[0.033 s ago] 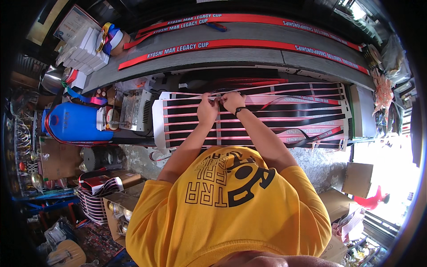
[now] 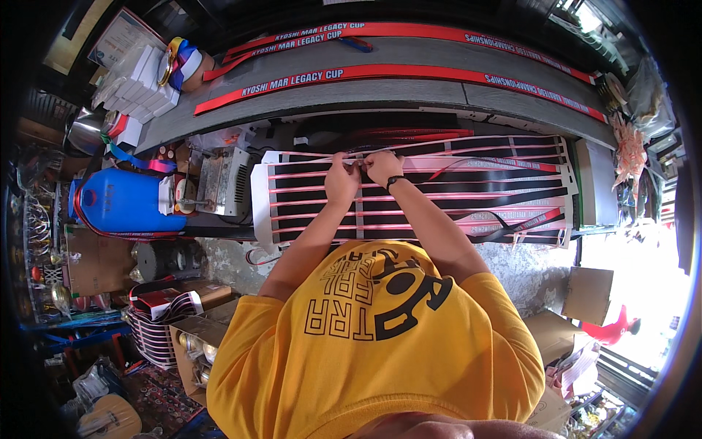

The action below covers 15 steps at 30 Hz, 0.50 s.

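A wide sheet with white margins (image 2: 263,194) and long rows of black and pink-white strips lies across the worktop in front of me. Over its far part, left of the middle, my left hand (image 2: 341,181) and my right hand (image 2: 382,168) meet with fingertips close together. Both hands have bent, pinching fingers; whatever lies between them is too small and covered to make out. A black wristband (image 2: 393,180) is on my right wrist. Loose red-and-black printed ribbon (image 2: 541,218) rests on the sheet's right part.
Beyond the sheet, a grey shelf (image 2: 409,91) carries long red printed ribbons (image 2: 292,82) and a stack of white boxes (image 2: 139,84). Left of the sheet stand a metal-cased device (image 2: 219,183) and a blue plastic jug (image 2: 124,201). Cardboard boxes (image 2: 589,294) stand low at right.
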Motion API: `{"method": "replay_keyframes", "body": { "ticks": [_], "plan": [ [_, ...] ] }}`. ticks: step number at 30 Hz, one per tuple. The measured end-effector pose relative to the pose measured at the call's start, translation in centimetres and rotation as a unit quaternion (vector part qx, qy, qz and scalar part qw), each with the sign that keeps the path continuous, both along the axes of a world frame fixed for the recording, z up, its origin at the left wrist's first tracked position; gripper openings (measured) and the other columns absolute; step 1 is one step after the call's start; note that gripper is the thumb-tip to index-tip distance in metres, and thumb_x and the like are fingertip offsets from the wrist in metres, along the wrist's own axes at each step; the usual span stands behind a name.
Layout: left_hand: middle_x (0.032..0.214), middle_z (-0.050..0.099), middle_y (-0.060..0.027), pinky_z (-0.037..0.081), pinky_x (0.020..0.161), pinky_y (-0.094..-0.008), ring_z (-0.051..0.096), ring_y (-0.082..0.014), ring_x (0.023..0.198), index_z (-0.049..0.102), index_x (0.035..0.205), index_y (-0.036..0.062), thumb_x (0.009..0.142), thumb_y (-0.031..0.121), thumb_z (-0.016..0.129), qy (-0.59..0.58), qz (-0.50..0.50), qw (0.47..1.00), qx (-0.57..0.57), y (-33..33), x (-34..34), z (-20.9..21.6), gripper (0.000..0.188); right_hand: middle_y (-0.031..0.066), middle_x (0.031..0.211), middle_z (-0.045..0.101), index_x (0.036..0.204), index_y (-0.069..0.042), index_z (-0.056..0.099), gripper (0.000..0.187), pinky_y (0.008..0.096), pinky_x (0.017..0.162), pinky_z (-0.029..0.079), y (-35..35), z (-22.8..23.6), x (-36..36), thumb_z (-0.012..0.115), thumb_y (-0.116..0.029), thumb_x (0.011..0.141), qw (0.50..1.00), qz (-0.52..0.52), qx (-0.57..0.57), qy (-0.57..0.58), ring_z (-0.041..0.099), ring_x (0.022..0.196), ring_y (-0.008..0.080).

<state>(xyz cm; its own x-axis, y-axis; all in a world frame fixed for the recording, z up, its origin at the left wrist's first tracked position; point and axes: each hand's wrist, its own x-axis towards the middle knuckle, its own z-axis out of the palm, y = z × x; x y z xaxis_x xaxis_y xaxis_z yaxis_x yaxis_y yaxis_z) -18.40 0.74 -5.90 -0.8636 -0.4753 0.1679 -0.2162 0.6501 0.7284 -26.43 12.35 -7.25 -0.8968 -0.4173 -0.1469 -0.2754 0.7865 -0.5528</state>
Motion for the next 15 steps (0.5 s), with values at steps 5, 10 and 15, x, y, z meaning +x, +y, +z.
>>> {"method": "replay_keyframes", "body": {
  "ticks": [5,10,15],
  "plan": [
    [0.077,0.067,-0.0149,0.051,0.066,-0.0431,0.067,-0.0338,0.072,0.053,0.112,0.0056,0.083,0.012,0.066,0.009,-0.005,1.0,0.01,0.1,-0.3,-0.5,0.031,0.0037,0.093,0.071,0.083,-0.024,0.075,0.012,0.0551,0.09,0.036,0.1,0.0,-0.4,0.065,-0.025,0.076,1.0,0.008,0.003,-0.027,0.061,0.104,0.0259],
    [0.077,0.066,-0.0167,0.051,0.067,-0.0452,0.066,-0.0379,0.074,0.05,0.113,0.0039,0.083,0.005,0.062,0.043,-0.032,0.999,0.008,-0.1,-0.2,-1.5,0.032,0.0006,0.09,0.072,0.083,-0.024,0.074,0.014,0.0587,0.089,0.035,0.1,0.0,-0.6,0.064,-0.033,0.08,0.999,0.013,-0.018,-0.041,0.065,0.096,0.0256],
    [0.074,0.063,-0.0175,0.05,0.063,-0.0456,0.064,-0.0398,0.07,0.044,0.109,0.0046,0.082,0.0,0.061,0.099,-0.047,0.992,0.056,-0.1,0.1,-2.5,0.032,0.0017,0.091,0.072,0.083,-0.024,0.074,0.019,0.0647,0.087,0.034,-0.2,-0.3,-0.4,0.067,-0.041,0.08,1.0,-0.006,-0.021,-0.016,0.065,0.097,0.0273]
  ]
}}
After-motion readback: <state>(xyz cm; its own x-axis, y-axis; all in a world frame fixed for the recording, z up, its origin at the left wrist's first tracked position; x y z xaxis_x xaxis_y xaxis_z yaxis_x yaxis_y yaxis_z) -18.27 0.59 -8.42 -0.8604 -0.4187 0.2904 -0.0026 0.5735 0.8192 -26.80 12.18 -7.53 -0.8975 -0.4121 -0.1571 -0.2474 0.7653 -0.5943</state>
